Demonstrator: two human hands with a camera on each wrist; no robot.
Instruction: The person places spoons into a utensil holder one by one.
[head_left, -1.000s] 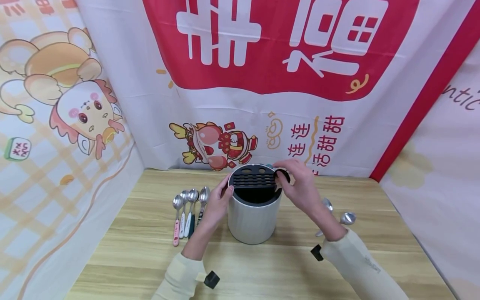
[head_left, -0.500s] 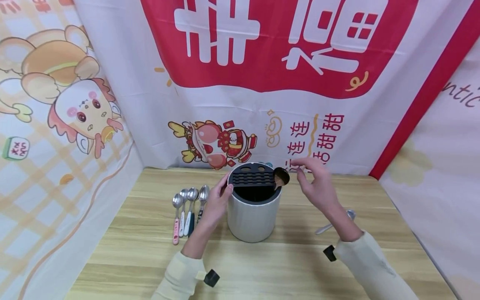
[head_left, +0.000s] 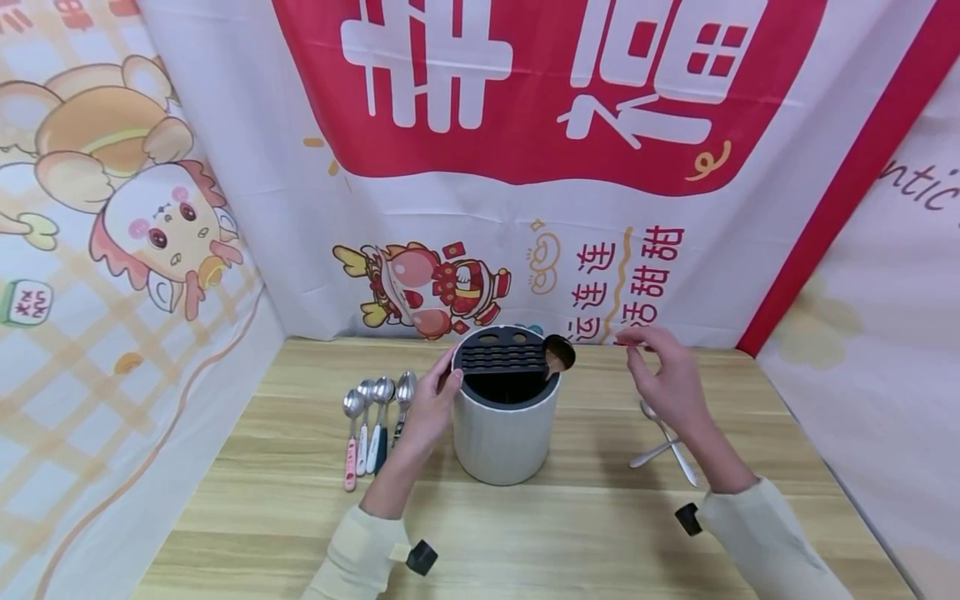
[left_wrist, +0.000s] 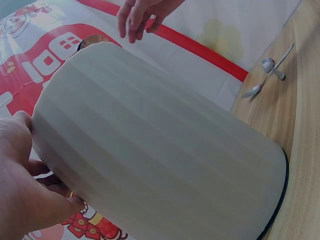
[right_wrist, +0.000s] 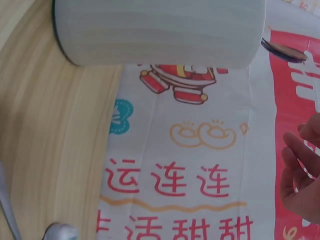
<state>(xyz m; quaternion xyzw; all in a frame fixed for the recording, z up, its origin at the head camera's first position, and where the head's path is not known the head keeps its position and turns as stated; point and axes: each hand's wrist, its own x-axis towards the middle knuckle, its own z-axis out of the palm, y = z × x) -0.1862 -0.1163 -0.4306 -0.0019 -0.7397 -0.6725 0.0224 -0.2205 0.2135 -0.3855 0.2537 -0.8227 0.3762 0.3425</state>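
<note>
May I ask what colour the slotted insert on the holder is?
The slotted insert is black; it shows best in the head view.

In the middle of the frame, the pot [head_left: 504,446] is smooth, with a soft shine. Its top [head_left: 502,367] looks like dull black plastic, with ridges. The ladle [head_left: 560,357] at its edge looks like shiny metal. At the left, the spoons [head_left: 384,389] are shiny metal up top, and some of their handles [head_left: 351,462] look like smooth plastic. The two spoons [head_left: 670,443] at the right look all shiny metal. The table [head_left: 585,533] looks like smooth wood. The wall hanging [head_left: 480,208] is matt, creased cloth.
</note>
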